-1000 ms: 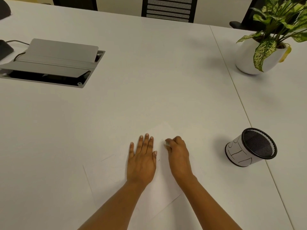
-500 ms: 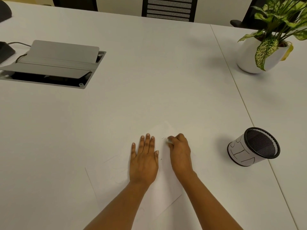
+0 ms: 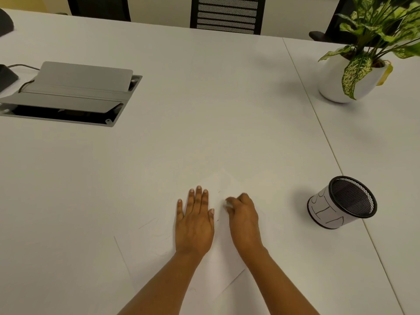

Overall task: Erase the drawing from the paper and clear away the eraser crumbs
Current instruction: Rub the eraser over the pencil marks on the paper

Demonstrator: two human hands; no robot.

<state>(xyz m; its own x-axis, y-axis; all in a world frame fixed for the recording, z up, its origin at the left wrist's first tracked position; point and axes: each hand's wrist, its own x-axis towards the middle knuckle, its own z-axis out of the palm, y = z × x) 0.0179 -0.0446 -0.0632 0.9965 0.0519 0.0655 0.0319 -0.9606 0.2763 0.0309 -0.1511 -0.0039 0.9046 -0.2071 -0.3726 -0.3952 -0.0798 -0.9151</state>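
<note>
seemingly, the erasing step was in hand. the paper (image 3: 223,253) lay askew on the tabletop (image 3: 204,133), toward its near edge and about midway between left and right, with 1 corner pointing at the far edge. it was white on white, so only its thin edges set it apart. what showed of the drawing was very faint: a few pale strokes on the sheet's left part and 2 small reddish flecks, which could have been leftover marks or crumbs; i could not tell which.

the left hand (image 3: 195,223) lay flat on the sheet, fingers straight, pressing it down. just beside it, the right hand (image 3: 244,217) had its fingers curled round a small white eraser (image 3: 227,203), the fingertips blurred, low over the paper. judging from this, the next move called for short rubs over the pale strokes with the sheet pinned, light enough not to crease it, then a sweep of the crumbs off the sheet.

further out, a mesh cup (image 3: 341,203) in a drawn-on paper sleeve stood well apart toward the right edge. a potted plant (image 3: 336,80) sat near the far right corner, and a grey cable box (image 3: 68,94) was set in toward the far left.
</note>
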